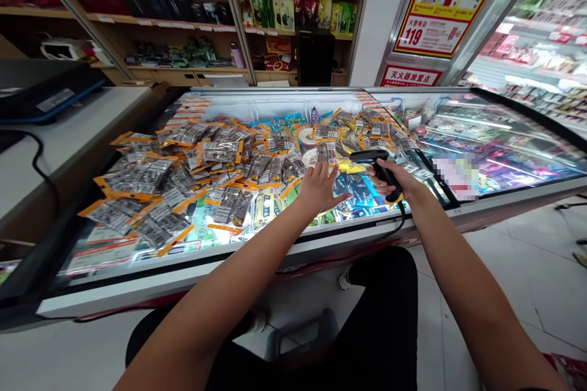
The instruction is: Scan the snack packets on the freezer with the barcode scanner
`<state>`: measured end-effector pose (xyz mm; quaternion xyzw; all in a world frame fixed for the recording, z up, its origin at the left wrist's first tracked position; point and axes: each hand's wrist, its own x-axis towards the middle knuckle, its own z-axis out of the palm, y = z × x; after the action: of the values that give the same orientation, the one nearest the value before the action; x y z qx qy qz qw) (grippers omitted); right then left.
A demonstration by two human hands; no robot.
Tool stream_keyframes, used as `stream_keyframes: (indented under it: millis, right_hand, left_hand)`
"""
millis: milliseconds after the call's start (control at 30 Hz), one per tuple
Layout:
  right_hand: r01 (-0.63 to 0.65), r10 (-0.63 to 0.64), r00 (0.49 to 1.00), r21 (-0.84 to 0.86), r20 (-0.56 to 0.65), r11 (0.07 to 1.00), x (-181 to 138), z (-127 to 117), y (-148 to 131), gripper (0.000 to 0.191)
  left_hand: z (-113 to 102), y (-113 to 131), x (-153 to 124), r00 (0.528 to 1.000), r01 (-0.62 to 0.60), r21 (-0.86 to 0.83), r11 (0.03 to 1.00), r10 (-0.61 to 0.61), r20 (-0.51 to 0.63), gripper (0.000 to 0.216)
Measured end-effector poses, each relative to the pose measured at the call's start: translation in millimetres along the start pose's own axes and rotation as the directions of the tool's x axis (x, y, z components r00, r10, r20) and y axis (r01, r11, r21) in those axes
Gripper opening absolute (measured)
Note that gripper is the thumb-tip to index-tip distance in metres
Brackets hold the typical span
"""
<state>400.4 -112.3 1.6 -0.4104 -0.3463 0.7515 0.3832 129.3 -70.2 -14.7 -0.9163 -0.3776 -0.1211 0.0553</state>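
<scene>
Right hand (389, 180): grip closed around the handle of a barcode scanner (368, 157), presumably keeping its head unobstructed. Left hand (317, 188): grip released, fingers spread at a labelled packet (326, 151); orange-edged packets (220, 151) lie heaped leftward, supported by the glass-topped freezer (137, 290).

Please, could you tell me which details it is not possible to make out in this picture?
In the head view:
- packets: their fine print is too small and blurred.
- left hand: its own back hides whether the palm touches anything.
- right hand: parts of its fingers are hidden by the scanner.
- pixelated patch: covers whatever lies under it.
- reddish item: cut off at the lower right.
</scene>
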Motion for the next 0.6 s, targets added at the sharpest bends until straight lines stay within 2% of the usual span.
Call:
stream_keyframes:
  millis: [600]
  right_hand:
    - [0.036,-0.037,0.999,0.021,0.029,0.999,-1.9,6.1,-0.9,0.038]
  left_hand:
    - [2.2,0.6,-0.5,0.999,0.042,0.002,0.999,-0.042,-0.014,0.094]
